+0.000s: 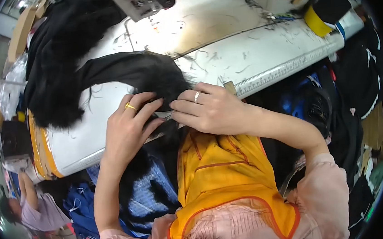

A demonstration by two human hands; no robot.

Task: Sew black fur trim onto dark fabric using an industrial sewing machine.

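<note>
At the front edge of the white worktable (97, 137), a long strip of black furry fabric (128, 68) curves from the upper left toward both hands, its fluffy parts hanging over the edge. My left hand (130, 125), with a yellow ring, has its fingers bent and closed on the fabric. My right hand (204, 109), with a pale ring, grips the fabric just to the right, its fingertips partly hidden. A measuring scale (278, 68) runs along the table edge. Loose dark fibres lie on the tabletop.
A sewing machine (149, 0) stands at the back; a yellow-and-black cylinder (321, 17) sits right with small tools (278, 16). Blue garments (80, 206) and black fabric (360, 73) are piled around the table. A co-worker (35, 206) is at far left.
</note>
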